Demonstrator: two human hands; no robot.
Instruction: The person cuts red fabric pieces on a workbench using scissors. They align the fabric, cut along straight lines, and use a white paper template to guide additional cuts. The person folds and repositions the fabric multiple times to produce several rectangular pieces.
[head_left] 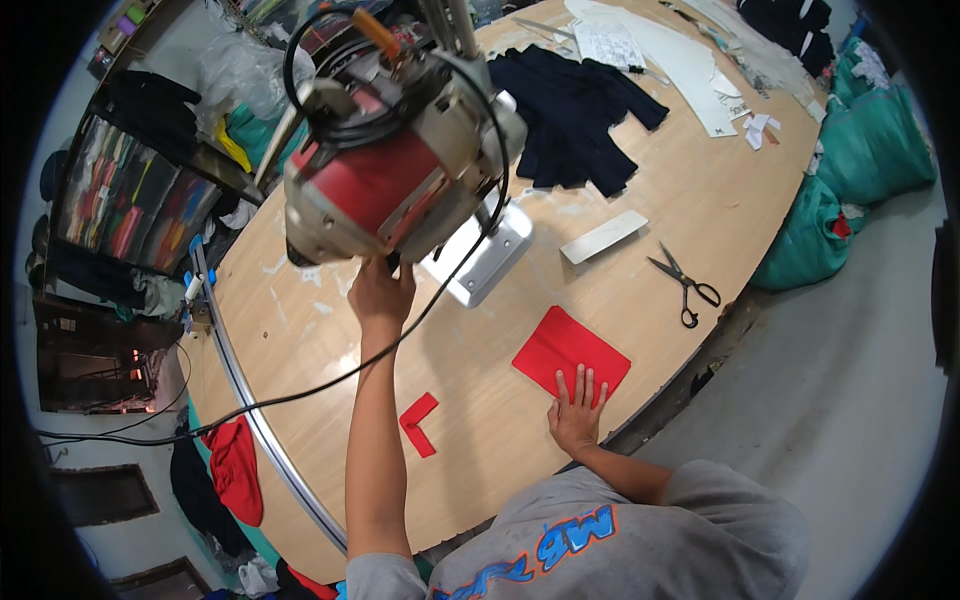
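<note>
The left hand reaches up to the underside of a red-and-grey electric cloth-cutting machine; its fingertips are hidden behind the housing, so whether they grip cannot be told. The machine's white base plate stands on the wooden counter. A black cable runs down from the machine and crosses in front of the left forearm.

The right hand lies palm down, fingers spread, on the near edge of a red rectangular fabric piece, which lies flat near the counter's edge. Between the two forearms is an L-shaped red fabric piece (touched by neither hand).

Beyond the rectangle lies a pale flat strip; to its right, black-handled scissors, blades parted. Dark navy fabric pieces are spread farther back, beside white paper patterns. Green sacks stand off the right side.
</note>
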